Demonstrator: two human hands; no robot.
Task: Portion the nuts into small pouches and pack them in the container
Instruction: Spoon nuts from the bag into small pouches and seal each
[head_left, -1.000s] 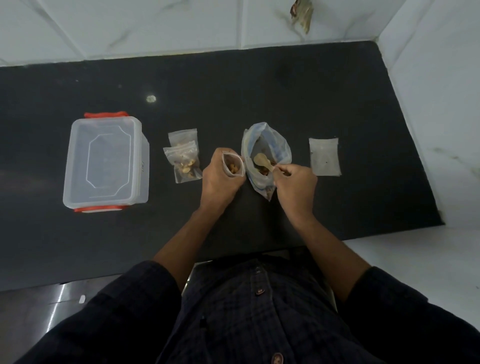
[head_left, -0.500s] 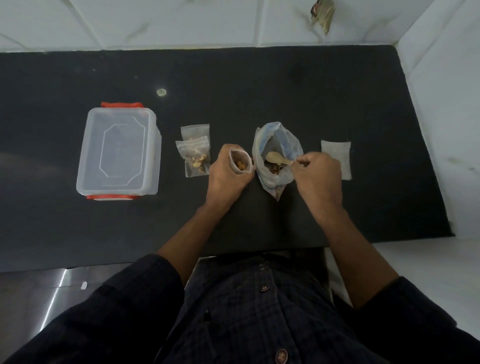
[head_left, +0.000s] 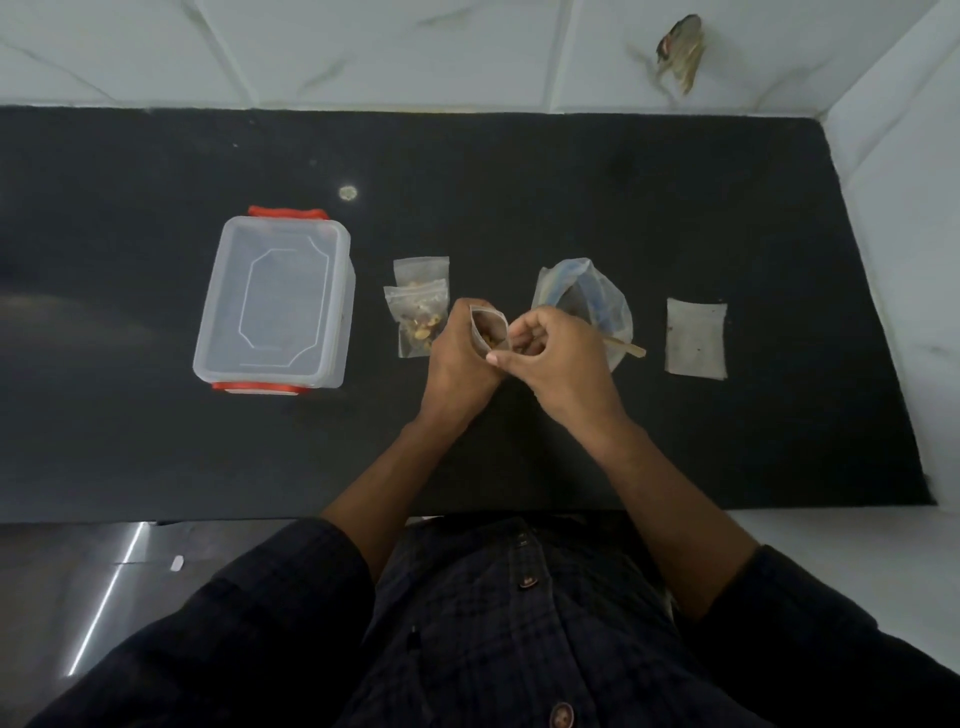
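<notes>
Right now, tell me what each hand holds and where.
Left hand grips the small clear nut pouch around its body. Right hand holds the wooden spoon mid-handle, thumb touching the pouch rim.

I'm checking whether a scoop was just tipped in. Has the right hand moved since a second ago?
Yes. The right hand has moved left, off the big nut bag, to the small pouch that the left hand holds.

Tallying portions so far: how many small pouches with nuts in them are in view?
3. Two filled pouches lie overlapping on the counter right of the container; the third pouch is held open in the left hand. None seem hidden.
</notes>
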